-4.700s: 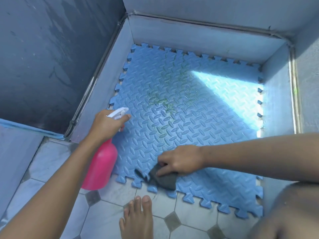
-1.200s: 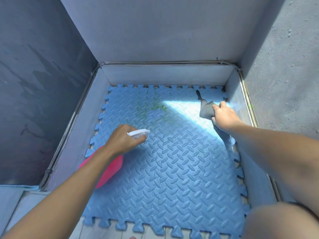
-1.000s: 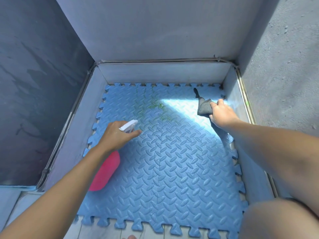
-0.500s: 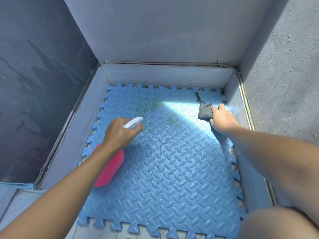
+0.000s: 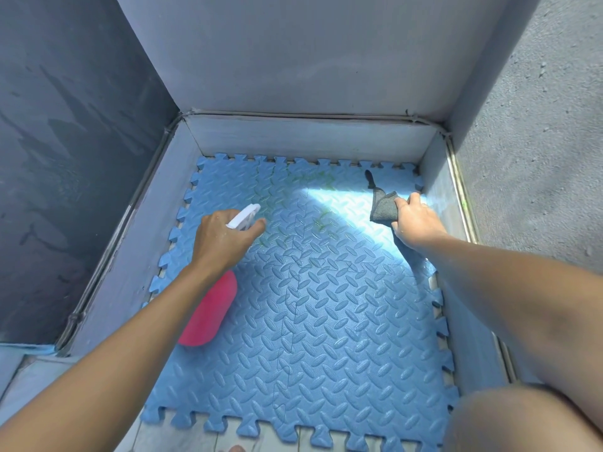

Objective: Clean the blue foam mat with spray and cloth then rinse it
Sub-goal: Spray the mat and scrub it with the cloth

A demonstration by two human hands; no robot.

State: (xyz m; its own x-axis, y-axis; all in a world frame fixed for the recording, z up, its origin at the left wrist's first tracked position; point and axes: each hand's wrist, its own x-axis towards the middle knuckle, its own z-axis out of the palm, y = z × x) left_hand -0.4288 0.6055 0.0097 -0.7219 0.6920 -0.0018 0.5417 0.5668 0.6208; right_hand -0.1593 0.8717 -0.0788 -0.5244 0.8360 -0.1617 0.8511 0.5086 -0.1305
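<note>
The blue foam mat [image 5: 319, 308] with a raised tread pattern and jigsaw edges lies flat on the floor of a walled corner. Faint green stains [image 5: 321, 223] mark its far middle. My left hand [image 5: 225, 238] grips a pink spray bottle [image 5: 208, 313] by its white trigger head [image 5: 243, 216], nozzle aimed at the stains. My right hand [image 5: 414, 223] presses a dark grey cloth [image 5: 383, 208] onto the mat's far right corner, in a patch of sunlight.
Low grey curbs [image 5: 313, 138] and tall walls close the mat in at the back, left and right. Pale floor tiles [image 5: 182, 442] show at the near edge. My bare knee [image 5: 522, 422] fills the bottom right corner.
My right hand carried the cloth from the mat's near edge to the far right corner. Over the last second both hands stay about where they were, and the bottle's nozzle tilts slightly.
</note>
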